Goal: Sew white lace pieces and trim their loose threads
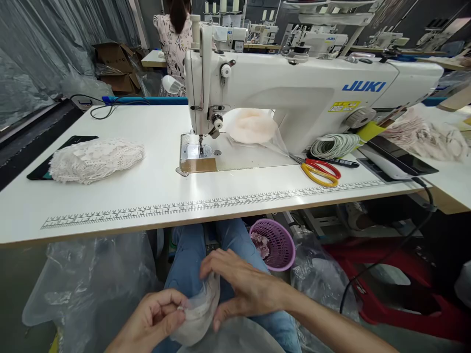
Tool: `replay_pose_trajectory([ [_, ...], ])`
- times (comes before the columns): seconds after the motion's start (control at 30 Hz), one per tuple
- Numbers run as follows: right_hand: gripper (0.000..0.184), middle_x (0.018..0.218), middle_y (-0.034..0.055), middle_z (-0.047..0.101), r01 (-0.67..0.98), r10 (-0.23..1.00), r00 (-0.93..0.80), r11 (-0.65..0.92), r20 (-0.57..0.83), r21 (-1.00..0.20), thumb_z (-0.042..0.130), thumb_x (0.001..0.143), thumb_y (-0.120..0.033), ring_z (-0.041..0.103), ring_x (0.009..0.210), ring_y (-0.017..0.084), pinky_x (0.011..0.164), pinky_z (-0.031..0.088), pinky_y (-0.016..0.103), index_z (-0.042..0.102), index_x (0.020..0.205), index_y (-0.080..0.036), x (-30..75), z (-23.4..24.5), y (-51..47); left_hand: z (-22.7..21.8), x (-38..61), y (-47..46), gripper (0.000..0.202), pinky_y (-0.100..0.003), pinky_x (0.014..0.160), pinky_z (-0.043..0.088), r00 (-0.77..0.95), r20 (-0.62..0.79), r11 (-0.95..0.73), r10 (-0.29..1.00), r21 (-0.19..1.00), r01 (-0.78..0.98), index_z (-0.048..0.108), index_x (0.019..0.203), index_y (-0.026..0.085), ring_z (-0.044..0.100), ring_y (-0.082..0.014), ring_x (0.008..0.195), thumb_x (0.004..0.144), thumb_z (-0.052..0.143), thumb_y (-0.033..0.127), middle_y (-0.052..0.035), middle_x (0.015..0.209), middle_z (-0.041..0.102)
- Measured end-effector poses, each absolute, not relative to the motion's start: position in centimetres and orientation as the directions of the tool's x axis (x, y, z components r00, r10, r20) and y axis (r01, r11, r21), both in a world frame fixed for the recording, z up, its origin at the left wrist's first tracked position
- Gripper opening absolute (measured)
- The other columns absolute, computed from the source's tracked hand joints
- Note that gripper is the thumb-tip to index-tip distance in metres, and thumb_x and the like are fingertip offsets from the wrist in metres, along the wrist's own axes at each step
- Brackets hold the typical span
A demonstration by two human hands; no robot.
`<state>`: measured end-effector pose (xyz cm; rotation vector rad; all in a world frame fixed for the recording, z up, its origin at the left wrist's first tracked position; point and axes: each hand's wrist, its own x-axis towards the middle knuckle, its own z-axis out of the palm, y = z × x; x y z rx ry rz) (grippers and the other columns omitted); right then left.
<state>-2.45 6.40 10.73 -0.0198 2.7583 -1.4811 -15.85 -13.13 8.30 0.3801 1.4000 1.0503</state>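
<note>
Both hands are down in my lap, below the table edge. My left hand (154, 316) pinches the left side of a small pale fabric piece (198, 314). My right hand (239, 287) lies curled over its right side, thumb under it. The piece looks sheer and cup-shaped. Blue jeans (191, 255) show beneath. On the table above stands a white JUKI sewing machine (294, 88) with its needle plate (198, 154) bare.
A heap of white lace (95, 159) lies at the table's left. Pale pink pieces (252, 126) sit behind the needle. Scissors with red and yellow handles (320, 171) and coiled cord (334, 144) lie right. A purple basket (274, 242) and plastic bags (88, 279) are under the table. Another person (174, 34) sits behind.
</note>
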Motion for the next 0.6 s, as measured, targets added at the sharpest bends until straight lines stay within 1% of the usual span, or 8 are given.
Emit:
replay_pose_trajectory([
  [0.03,0.058,0.109,0.0040,0.060,-0.043,-0.041,-0.999,0.548,0.025,-0.835,0.078,0.065,-0.040,0.054,0.099,0.019,0.087,0.036,0.032,0.052,0.113,-0.021,-2.6,10.5,6.4,8.3,-15.9,-13.2,0.044,-0.022,0.057,0.034,-0.164,-0.614,0.535,0.772,0.767,-0.354,0.065,0.077,0.015,0.047,-0.0134,0.059,0.068,0.068,0.058,-0.0028,0.063,0.060],
  [0.07,0.059,0.109,0.0029,0.060,-0.072,-0.066,-0.997,0.541,0.043,-0.838,0.079,0.064,-0.039,0.053,0.100,0.019,0.089,0.034,0.032,0.052,0.114,-0.022,-2.8,10.1,6.4,8.4,-15.9,-13.2,0.044,-0.022,0.056,0.033,-0.166,-0.616,0.541,0.770,0.768,-0.341,0.065,0.076,0.015,0.046,-0.0130,0.057,0.069,0.067,0.059,-0.0023,0.061,0.058],
  [0.2,0.020,0.079,-0.0041,0.066,-0.073,-0.124,-0.992,0.449,0.019,-0.891,0.073,0.073,-0.035,0.059,0.082,0.013,0.086,0.033,0.029,0.064,0.084,-0.020,-3.4,8.0,6.4,8.7,-16.2,-13.3,0.044,-0.021,0.055,0.030,-0.194,-0.625,0.552,0.756,0.769,-0.324,0.064,0.074,0.015,0.041,-0.0114,0.056,0.070,0.066,0.059,-0.0008,0.060,0.056],
  [0.23,0.019,0.075,-0.0041,0.066,-0.069,-0.135,-0.991,0.397,0.017,-0.915,0.070,0.076,-0.037,0.059,0.077,0.012,0.086,0.033,0.028,0.065,0.079,-0.019,-3.5,7.4,6.5,8.8,-16.2,-13.4,0.043,-0.021,0.055,0.030,-0.202,-0.630,0.555,0.750,0.765,-0.328,0.064,0.073,0.015,0.041,-0.0111,0.057,0.071,0.065,0.059,-0.0004,0.061,0.055],
  [0.3,0.027,0.071,-0.0022,0.065,-0.069,-0.156,-0.987,0.269,0.027,-0.961,0.066,0.078,-0.042,0.059,0.070,0.010,0.083,0.035,0.026,0.067,0.075,-0.015,-3.6,6.6,6.5,8.9,-16.4,-13.7,0.042,-0.020,0.056,0.031,-0.210,-0.639,0.560,0.740,0.758,-0.335,0.063,0.072,0.016,0.040,-0.0106,0.058,0.072,0.064,0.058,0.0006,0.062,0.054],
  [0.4,0.036,0.067,0.0001,0.064,-0.042,-0.196,-0.981,0.125,0.016,-0.991,0.064,0.078,-0.048,0.058,0.063,0.010,0.070,0.040,0.021,0.069,0.078,-0.012,-3.7,6.2,6.5,9.3,-16.6,-13.9,0.039,-0.019,0.055,0.030,-0.182,-0.633,0.568,0.753,0.764,-0.306,0.064,0.076,0.017,0.039,-0.0100,0.057,0.074,0.063,0.056,0.0007,0.064,0.055],
  [0.53,0.037,0.066,-0.0001,0.063,-0.022,-0.241,-0.971,0.071,0.004,-0.997,0.066,0.076,-0.048,0.057,0.060,0.010,0.059,0.040,0.018,0.069,0.080,-0.012,-4.2,6.3,6.3,10.2,-16.6,-12.9,0.041,-0.021,0.060,0.035,-0.148,-0.648,0.630,0.747,0.761,-0.154,0.066,0.094,0.019,0.044,-0.0132,0.063,0.069,0.070,0.051,-0.0016,0.072,0.063],
  [0.6,0.036,0.065,-0.0010,0.062,-0.024,-0.244,-0.970,0.079,0.004,-0.997,0.067,0.075,-0.047,0.056,0.059,0.009,0.057,0.039,0.017,0.070,0.079,-0.012,-4.4,6.3,6.3,10.5,-16.5,-12.1,0.036,-0.022,0.062,0.035,-0.143,-0.658,0.660,0.739,0.750,-0.043,0.069,0.088,0.018,0.045,-0.0139,0.064,0.069,0.071,0.048,-0.0011,0.069,0.062],
])
